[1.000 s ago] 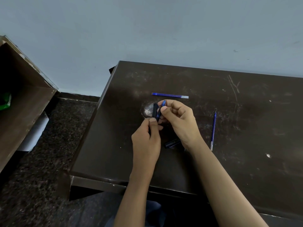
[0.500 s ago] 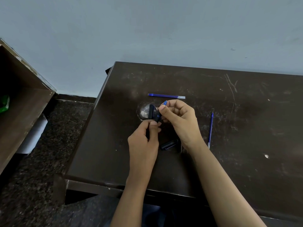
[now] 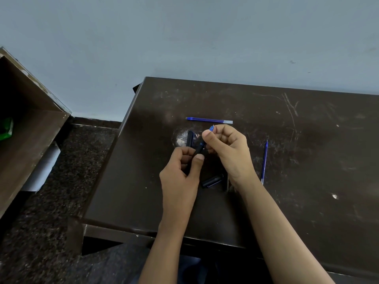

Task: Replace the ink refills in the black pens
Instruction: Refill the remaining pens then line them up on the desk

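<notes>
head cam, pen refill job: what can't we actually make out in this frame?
- Black pen barrel, head view: its lower end is hidden inside the left hand.
- Blue ink refill pinched by the right hand: mostly covered by fingers, so how far it sits in the barrel is unclear.
- Black pen piece on the dark table: partly behind the right wrist, too dark to identify.

Over the dark desk (image 3: 307,160), the left hand (image 3: 180,177) grips a black pen barrel (image 3: 189,140) while the right hand (image 3: 227,148) pinches a blue refill (image 3: 211,128).
</notes>
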Demonstrator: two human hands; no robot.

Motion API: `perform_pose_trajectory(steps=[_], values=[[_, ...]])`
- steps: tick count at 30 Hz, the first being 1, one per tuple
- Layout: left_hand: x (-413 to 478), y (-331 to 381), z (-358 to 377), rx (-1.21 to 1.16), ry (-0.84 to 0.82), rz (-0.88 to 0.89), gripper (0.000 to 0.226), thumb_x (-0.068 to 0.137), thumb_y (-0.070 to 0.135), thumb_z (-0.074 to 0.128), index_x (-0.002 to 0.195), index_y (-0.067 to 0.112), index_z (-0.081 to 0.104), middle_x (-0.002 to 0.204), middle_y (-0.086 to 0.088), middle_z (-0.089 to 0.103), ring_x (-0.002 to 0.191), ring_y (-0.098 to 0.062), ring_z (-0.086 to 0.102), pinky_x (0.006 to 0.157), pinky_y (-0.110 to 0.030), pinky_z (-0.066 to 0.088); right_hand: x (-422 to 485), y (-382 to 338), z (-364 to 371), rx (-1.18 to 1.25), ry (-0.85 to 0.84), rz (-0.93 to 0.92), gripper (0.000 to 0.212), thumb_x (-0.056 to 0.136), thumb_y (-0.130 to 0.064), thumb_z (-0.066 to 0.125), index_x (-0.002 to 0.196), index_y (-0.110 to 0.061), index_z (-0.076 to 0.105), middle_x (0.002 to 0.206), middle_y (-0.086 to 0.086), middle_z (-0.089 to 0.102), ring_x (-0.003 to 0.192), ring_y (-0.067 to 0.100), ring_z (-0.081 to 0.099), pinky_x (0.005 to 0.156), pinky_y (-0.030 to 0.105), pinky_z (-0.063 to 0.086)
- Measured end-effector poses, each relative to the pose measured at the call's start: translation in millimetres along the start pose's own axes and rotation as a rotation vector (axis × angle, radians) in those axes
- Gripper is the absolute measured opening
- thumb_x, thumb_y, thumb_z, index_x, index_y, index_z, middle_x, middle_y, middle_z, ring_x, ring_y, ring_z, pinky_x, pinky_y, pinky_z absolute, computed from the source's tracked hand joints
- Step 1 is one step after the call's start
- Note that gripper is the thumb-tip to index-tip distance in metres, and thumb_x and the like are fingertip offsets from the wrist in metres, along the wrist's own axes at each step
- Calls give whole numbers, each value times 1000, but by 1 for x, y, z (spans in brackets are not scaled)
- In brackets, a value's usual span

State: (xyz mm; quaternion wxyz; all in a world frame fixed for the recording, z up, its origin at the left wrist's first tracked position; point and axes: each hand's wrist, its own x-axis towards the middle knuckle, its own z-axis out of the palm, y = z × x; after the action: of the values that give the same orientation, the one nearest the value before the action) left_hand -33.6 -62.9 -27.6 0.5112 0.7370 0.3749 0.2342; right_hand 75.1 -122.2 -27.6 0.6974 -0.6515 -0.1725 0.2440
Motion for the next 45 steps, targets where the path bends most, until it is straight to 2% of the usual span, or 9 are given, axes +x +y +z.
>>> perform_pose_trajectory(steps=[6, 12, 18, 24, 29, 32, 35, 40, 45], values=[[0, -1, 6, -98, -29, -126, 35, 100, 33, 39, 88, 16, 68, 72, 2, 69, 45, 0, 54, 48, -8, 41, -1, 0, 2, -3, -14, 2, 21, 88, -17, 66, 94, 3, 63, 74, 6, 63, 62, 3, 58, 65, 17, 52], [1, -2, 1, -23, -14, -37, 11, 90, 33, 61, 87, 22, 60, 76, 7, 64, 65, -1, 58, 59, -8, 44, -1, 0, 3, 1, 4, -5, 25, 88, -19, 66, 95, 4, 64, 68, -5, 64, 61, 0, 57, 63, 15, 49], [-2, 1, 5, -125, -37, -110, 39, 100, 32, 40, 82, 13, 68, 66, 0, 69, 44, 0, 53, 49, -8, 42, -2, -1, 2, 8, -1, -2, 22, 89, -18, 66, 93, 3, 63, 67, -4, 62, 60, 2, 56, 63, 17, 50], [0, 0, 2, -36, 9, -18, 10, 90, 32, 60, 94, 23, 61, 80, 9, 65, 69, 3, 58, 64, -5, 44, -1, -1, 1, 19, 21, -2, 19, 89, -19, 66, 91, 0, 65, 62, -10, 61, 59, 1, 55, 62, 16, 49], [-1, 2, 5, -93, -12, -25, 31, 99, 32, 43, 88, 17, 69, 69, 6, 69, 49, 0, 54, 53, -9, 43, -1, -1, 2, 31, 12, -1, 16, 89, -18, 65, 89, -2, 63, 62, -9, 62, 58, 2, 55, 61, 16, 48], [-1, 1, 2, -26, 23, 49, 7, 92, 26, 60, 90, 20, 64, 77, 10, 66, 67, 3, 60, 62, -7, 45, -1, -1, 2, 25, 15, -2, 14, 89, -19, 65, 87, -6, 64, 60, -11, 60, 59, 2, 54, 60, 16, 48], [0, 0, -1, -62, 45, 41, 12, 87, 28, 66, 95, 22, 60, 84, 9, 65, 78, 3, 60, 68, -5, 44, -1, -1, 2, 33, 22, 1, 15, 89, -20, 65, 87, -5, 65, 61, -9, 59, 59, 3, 53, 60, 16, 47], [-2, 1, 5, -59, -14, 7, 30, 99, 28, 43, 90, 15, 69, 72, 7, 70, 52, 1, 57, 56, -7, 43, -1, 0, 2, 28, 11, 0, 12, 89, -19, 65, 85, -8, 64, 61, -11, 60, 59, 2, 54, 61, 17, 48], [1, -1, 4, -27, -1, 29, 18, 96, 26, 51, 92, 18, 67, 73, 10, 70, 61, 3, 59, 60, -6, 43, -1, 0, 2, 38, -27, -12, 13, 91, -18, 62, 91, -5, 65, 72, -3, 66, 66, 3, 59, 66, 17, 50]])
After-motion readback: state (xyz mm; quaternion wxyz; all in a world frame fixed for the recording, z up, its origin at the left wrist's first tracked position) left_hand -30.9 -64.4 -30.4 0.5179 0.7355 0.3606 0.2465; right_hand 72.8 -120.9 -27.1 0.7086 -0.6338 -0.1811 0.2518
